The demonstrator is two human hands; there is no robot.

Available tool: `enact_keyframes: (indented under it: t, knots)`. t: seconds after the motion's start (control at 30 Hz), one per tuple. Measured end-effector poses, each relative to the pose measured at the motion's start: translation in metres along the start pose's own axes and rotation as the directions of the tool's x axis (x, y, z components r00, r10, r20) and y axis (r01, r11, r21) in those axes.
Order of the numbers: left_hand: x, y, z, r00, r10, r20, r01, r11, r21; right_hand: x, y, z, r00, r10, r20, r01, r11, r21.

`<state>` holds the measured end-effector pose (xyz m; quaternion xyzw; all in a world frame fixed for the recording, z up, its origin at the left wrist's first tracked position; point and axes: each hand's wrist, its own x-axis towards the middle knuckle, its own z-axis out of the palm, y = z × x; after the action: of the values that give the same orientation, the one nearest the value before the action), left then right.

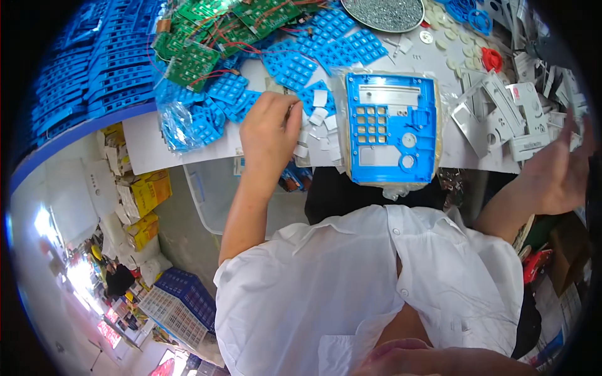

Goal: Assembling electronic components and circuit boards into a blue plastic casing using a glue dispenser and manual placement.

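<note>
A blue plastic housing (429, 160) lies on a padded, plastic-wrapped base in front of me, with a keypad grid, a long slot and round openings. To its left my left hand (269, 128) is closed, fingers curled under and thumb against them; whatever it may hold is hidden. Small white square pieces (318, 117) lie just beside its thumb. My right hand (555, 172) is far out at the right rim, its fingers stretched apart beside a pile of white and silver panels (498, 116). I see nothing held in it.
Stacked blue housings (94, 69) fill the far left. Green circuit boards (191, 62) with red wires and blue keypads (295, 69) lie along the back. A round tray of small metal parts (385, 14), cream discs (467, 53) and a red part (492, 59) are at back right.
</note>
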<state>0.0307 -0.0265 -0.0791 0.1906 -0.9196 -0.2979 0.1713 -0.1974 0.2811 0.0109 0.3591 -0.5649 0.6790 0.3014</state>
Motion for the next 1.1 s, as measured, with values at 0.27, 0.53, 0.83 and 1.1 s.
enact_keyframes:
  t: [0.27, 0.53, 0.83, 1.1]
  knots:
    - [0.049, -0.009, -0.002, 0.990, 0.114, 0.084, -0.140, 0.872, 0.470, -0.058, -0.009, -0.033, 0.842, 0.390, 0.374, -0.324, 0.918, -0.228]
    - [0.036, -0.016, 0.010, 0.998, -0.063, 0.029, 0.051, 0.948, 0.314, -0.057, -0.011, 0.012, 0.709, 0.333, 0.622, -0.287, 0.941, -0.177]
    - [0.033, -0.008, 0.016, 0.991, -0.132, -0.013, 0.128, 0.931, 0.343, -0.049, -0.016, 0.056, 0.653, 0.224, 0.723, -0.217, 0.971, -0.104]
    - [0.029, 0.018, -0.057, 0.966, 0.058, -0.252, 0.017, 0.958, 0.286, -0.053, -0.010, 0.053, 0.602, 0.340, 0.722, -0.377, 0.919, -0.118]
